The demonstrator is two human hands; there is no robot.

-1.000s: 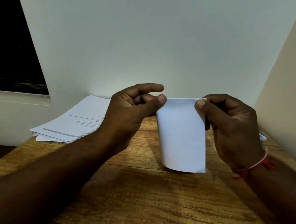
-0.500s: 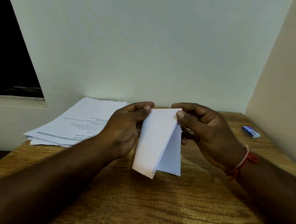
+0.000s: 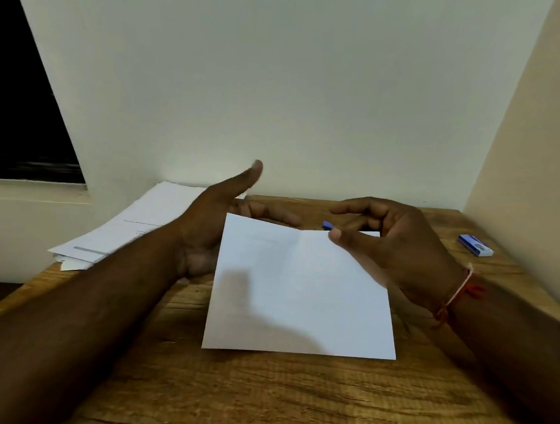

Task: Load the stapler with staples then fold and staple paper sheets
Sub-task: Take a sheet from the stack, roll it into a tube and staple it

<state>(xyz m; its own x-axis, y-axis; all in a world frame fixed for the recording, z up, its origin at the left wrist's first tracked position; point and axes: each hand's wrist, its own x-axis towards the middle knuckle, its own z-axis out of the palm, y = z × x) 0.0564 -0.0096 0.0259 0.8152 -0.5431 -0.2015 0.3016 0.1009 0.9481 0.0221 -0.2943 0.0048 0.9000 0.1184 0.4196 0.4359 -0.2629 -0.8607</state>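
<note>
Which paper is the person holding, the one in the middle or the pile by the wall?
The single blank sheet in the middle, pinched by the right hand. The printed paper stack lies untouched at the left.

A wooden table (image 3: 262, 399) fills the view from 6 o'clock, pale walls (image 3: 311, 83) behind at 12, a dark window (image 3: 21, 117) at 10.

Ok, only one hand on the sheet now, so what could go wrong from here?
1. The right hand pinches the folded sheet only at its far edge while the left hand is open and off it; the layers may slip out of line.
2. The crease looks soft, so the fold could spring open.
3. A small blue object lies partly hidden behind the sheet's far edge and could get knocked.
</note>
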